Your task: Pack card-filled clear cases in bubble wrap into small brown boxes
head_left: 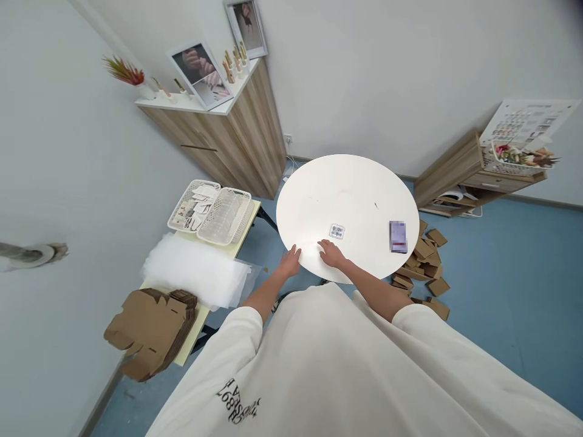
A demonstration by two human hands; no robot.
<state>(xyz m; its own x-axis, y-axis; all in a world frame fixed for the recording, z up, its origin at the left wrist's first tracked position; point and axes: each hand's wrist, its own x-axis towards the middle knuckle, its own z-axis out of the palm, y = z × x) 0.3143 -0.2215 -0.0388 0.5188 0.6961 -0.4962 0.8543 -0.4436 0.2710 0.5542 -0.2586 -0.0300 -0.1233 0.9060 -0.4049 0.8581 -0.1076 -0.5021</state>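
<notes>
My left hand is at the near left edge of the round white table, its fingers closed together at the rim. My right hand rests low over the tabletop, thumb and forefinger close together and pointing left. A faint pale line runs between the two hands, perhaps the edge of something thin and see-through; I cannot make out what it is. Just beyond my right hand lies a small clear pack with several dark round pieces in it. Farther right on the table is a phone-like flat thing with a blurred surface.
To the left, a side table bears white baskets, a stack of clear plastic bags and flattened cardboard boxes. Small folded cartons lie piled right of the round table. Wooden cabinets stand along the wall.
</notes>
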